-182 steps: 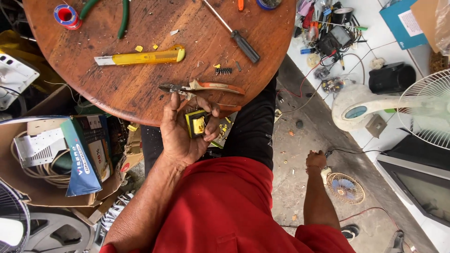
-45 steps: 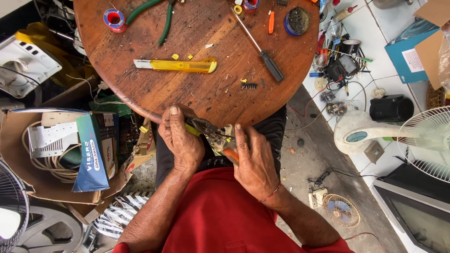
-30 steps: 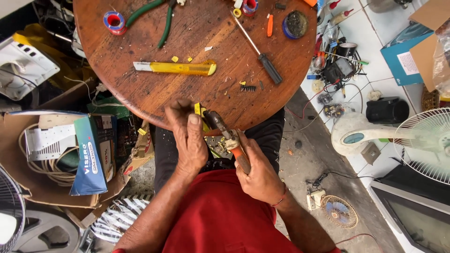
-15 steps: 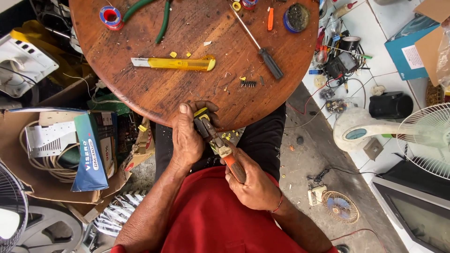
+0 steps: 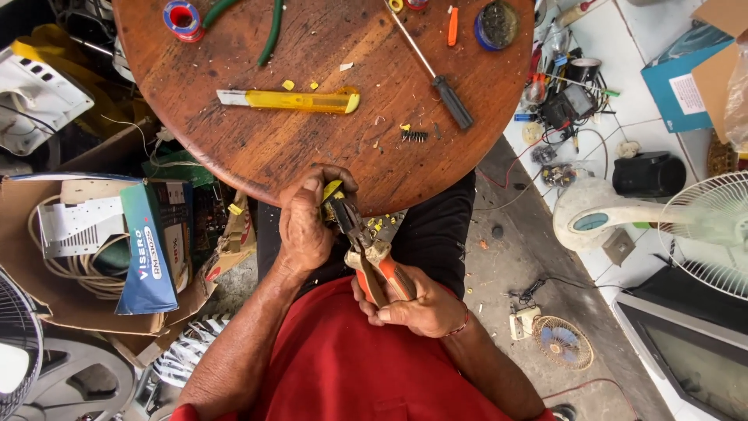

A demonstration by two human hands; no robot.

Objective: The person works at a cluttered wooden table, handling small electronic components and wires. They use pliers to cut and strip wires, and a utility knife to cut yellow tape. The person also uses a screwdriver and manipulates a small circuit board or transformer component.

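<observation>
Evidently, a small yellow part (image 5: 333, 189) is pinched between the left hand (image 5: 305, 226) fingers at the round table (image 5: 257, 148) edge, while orange-handled pliers (image 5: 366, 245) are squeezed by the right hand (image 5: 417, 300); a slip could nick a fingertip.

Round wooden table (image 5: 257, 148): yellow utility knife (image 5: 290, 100), screwdriver (image 5: 433, 68), perhaps tape (image 5: 181, 17).

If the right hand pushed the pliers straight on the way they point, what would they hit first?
Probably the small yellow part pinched in the left hand, right at the pliers' tip. Past it lies the table edge, though depth is hard to judge from above. The right hand grips the handles.
</observation>
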